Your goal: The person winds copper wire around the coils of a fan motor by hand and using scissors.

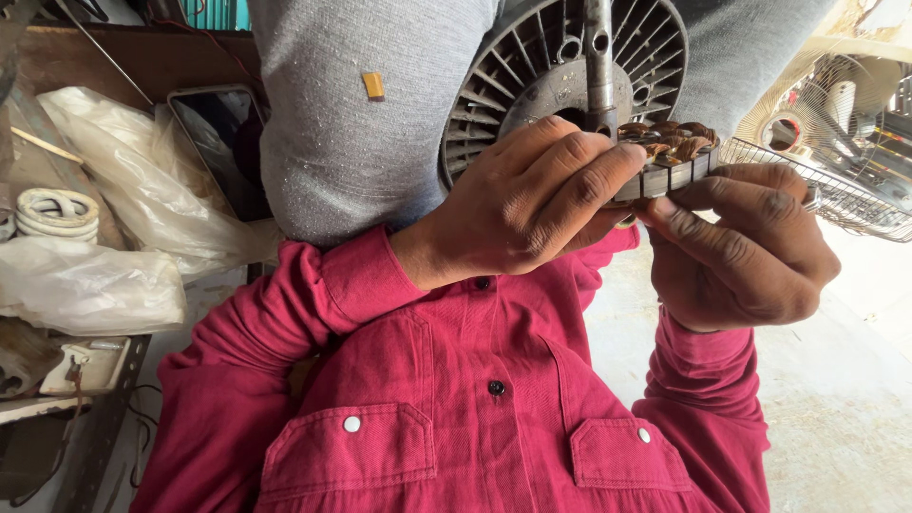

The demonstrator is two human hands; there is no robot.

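1. While pinched between both hands at chest height, sits close in front of the red buttoned shirt (494, 380): a flat ring of stacked grey steel plates wound with brown copper coils (670, 157), a motor stator by the look of it.
2. Lies with its broad face turned up and its long edge running left to right across the view, from the left hand (532, 199) over to the right hand (750, 247).
3. Left hand: fingers (589, 176) curled over the near edge of the stator from above, closed on it, thumb hidden underneath.
4. Right hand: fingers (722, 185) wrapped round the far-right edge and underside, closed on the same ring; silver ring (810, 198) visible on one finger.
5. Equally near, both hands; neither free.
6. Stands just behind the stator, touching or nearly so (cannot tell which): a grey round finned metal motor housing with an upright steel shaft (598, 57), resting against a grey knitted garment (361, 114).
7. Off to the right, well apart: a wire fan guard (836, 195) and a cream-coloured fan body (826, 95).
8. Off to the left, on a cluttered bench (104, 408): clear plastic bags (95, 285), a white coiled cord (57, 214), a dark phone (223, 142) leaning upright.
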